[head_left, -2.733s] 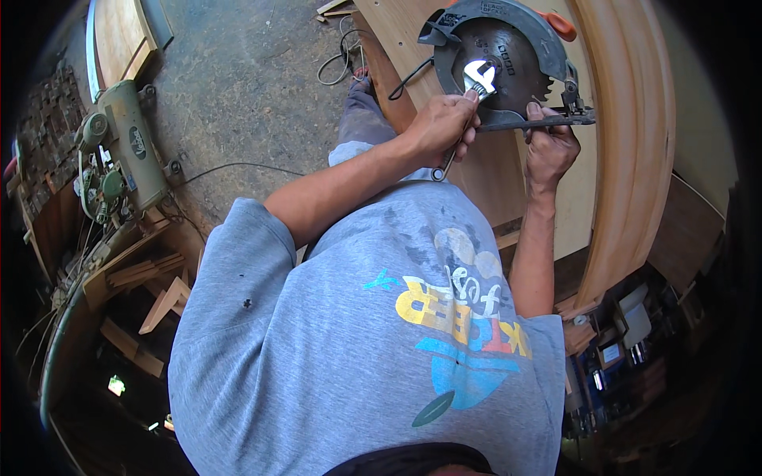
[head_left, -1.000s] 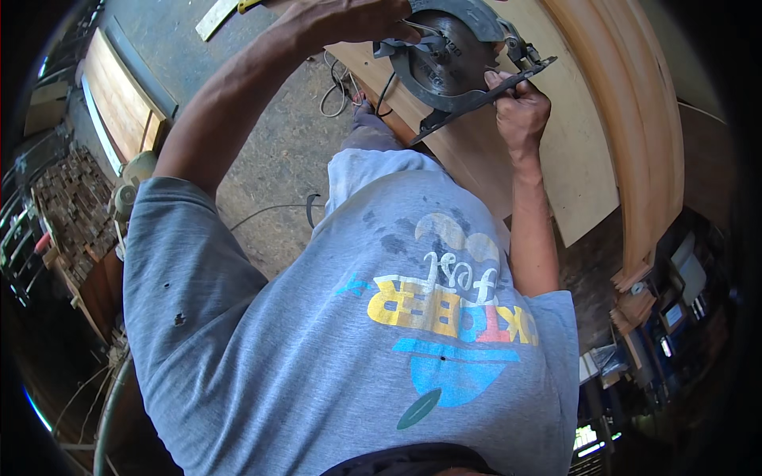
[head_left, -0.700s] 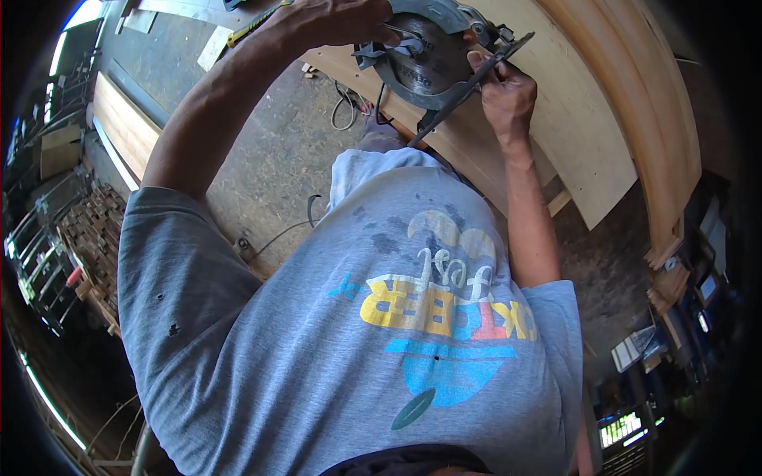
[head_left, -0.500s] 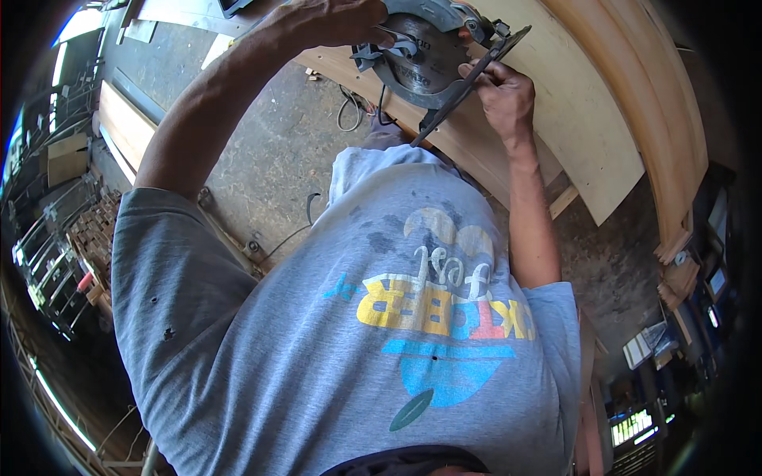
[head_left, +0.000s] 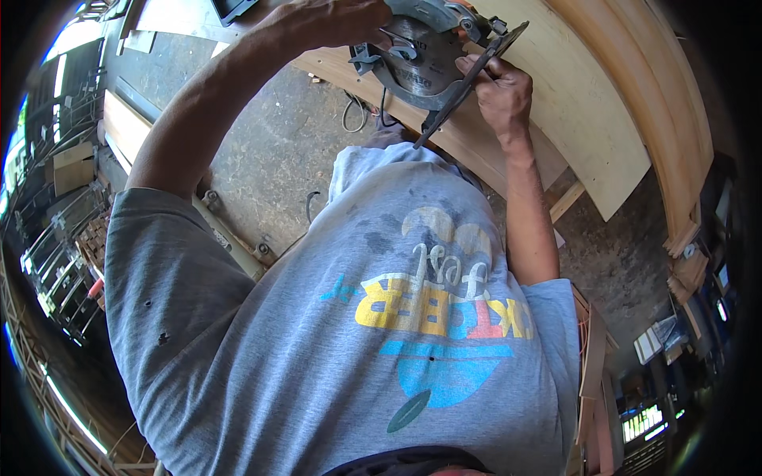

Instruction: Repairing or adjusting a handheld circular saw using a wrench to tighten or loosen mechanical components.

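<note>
A circular saw [head_left: 389, 94] is held up at the top of the view, the flat of its round blade [head_left: 421, 59] facing me. My right hand [head_left: 505, 95] grips the saw's dark base plate [head_left: 452, 103], which stands tilted, thumb on the blade side. At the saw's upper left, my left hand [head_left: 353, 22] has its fingers curled round a slim grey metal piece [head_left: 403, 49] near the blade's centre. Whether that piece is a tool or part of the saw, I cannot tell. The frame's upper edge cuts off the top of the saw.
Pale plywood [head_left: 591, 119] and a long curved wooden piece [head_left: 667, 103] lie beyond my right hand. A cable [head_left: 355, 115] loops on the concrete floor [head_left: 278, 103]. Boards [head_left: 125, 131] and a stack of small wood blocks [head_left: 91, 242] are at the left.
The view has shifted slightly. Both hands keep their hold, and the saw stays at nearly the same place and tilt.
</note>
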Demonstrator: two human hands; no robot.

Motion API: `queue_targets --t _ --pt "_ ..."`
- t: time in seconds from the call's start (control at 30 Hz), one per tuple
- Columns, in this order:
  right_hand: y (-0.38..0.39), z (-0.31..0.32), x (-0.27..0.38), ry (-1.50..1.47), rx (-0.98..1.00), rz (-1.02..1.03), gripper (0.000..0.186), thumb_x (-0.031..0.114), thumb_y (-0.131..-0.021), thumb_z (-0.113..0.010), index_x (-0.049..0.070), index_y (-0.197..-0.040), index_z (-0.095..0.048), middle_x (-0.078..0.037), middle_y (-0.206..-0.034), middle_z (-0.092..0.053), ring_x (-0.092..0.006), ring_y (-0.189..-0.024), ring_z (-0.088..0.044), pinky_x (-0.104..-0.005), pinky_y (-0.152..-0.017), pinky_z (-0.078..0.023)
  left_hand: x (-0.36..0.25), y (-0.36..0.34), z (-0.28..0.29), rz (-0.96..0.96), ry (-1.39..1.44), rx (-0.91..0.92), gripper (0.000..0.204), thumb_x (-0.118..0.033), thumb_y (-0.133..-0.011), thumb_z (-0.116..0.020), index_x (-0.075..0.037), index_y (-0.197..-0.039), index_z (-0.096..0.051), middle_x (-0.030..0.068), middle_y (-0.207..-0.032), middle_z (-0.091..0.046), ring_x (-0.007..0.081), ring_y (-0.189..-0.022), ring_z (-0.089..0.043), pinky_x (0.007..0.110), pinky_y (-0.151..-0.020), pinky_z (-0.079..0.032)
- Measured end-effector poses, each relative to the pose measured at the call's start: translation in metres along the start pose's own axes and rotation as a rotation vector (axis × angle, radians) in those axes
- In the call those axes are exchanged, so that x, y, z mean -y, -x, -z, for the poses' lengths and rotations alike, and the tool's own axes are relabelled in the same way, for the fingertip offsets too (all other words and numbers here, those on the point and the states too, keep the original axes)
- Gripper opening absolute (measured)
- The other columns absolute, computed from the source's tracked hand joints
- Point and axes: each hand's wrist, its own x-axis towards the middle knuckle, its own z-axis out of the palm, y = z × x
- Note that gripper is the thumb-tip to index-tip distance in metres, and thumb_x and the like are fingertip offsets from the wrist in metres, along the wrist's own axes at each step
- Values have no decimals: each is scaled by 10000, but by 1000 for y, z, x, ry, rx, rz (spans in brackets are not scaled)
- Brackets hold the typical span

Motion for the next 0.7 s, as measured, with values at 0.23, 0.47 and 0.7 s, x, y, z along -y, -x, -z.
queue_targets --t 0.23,0.47,0.7 --pt "0 3 5 113 51 -67 124 102 -870 -741 -5 -931 -757 -14 -812 -749 -93 -659 -578 -231 -639 -454 -13 -6 13 -219 -148 -315 191 -211 -846 -645 -97 -696 -678 47 -621 -636 210 -536 -585 349 -569 -486" --pt "1 6 8 179 51 -67 113 91 -873 -729 -7 -925 -756 -5 -777 -726 -90 -633 -545 -231 -624 -445 -13 -16 -8 -156 61 -274 142 -173 -820 -660 -54 -747 -691 84 -634 -639 212 -530 -574 347 -552 -478" --pt "-1 -3 3 8 -28 76 39 68 -846 -735 30 -845 -746 46 -620 -601 -83 -546 -393 -241 -514 -340 35 -13 -58 54 790 -46 210 -191 -798 -700 4 -877 -707 134 -652 -638 212 -527 -564 326 -538 -471"
